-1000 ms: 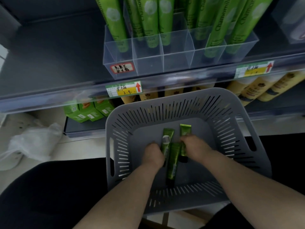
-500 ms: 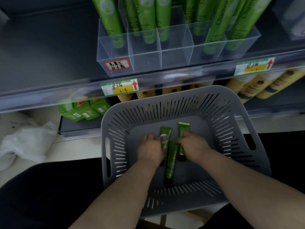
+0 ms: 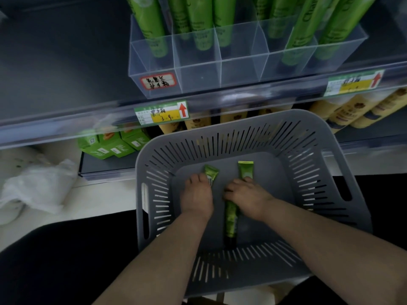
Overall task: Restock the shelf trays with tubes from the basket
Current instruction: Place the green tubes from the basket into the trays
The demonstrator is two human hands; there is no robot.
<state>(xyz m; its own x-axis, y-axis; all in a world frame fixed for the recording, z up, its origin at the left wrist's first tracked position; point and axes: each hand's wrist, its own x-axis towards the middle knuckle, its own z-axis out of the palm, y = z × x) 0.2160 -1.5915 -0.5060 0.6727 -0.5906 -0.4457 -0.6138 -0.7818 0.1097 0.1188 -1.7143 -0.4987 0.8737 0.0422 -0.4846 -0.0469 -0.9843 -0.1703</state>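
Three green tubes lie on the floor of the grey basket (image 3: 242, 137), and the pick-up step is in hand. Nearer the basket's left wall, the left hand (image 3: 197, 198) curls its fingers over the left tube (image 3: 211, 172). At the floor's middle, the right hand (image 3: 246, 198) curls round the right tube (image 3: 245, 169). The third tube (image 3: 231, 219) lies loose under that wrist, pointing toward the near edge. Next, I judge, both gripped tubes need lifting clear and standing in the clear shelf tray (image 3: 220, 71) above. Compared with half a second ago, those two tubes have been drawn apart.
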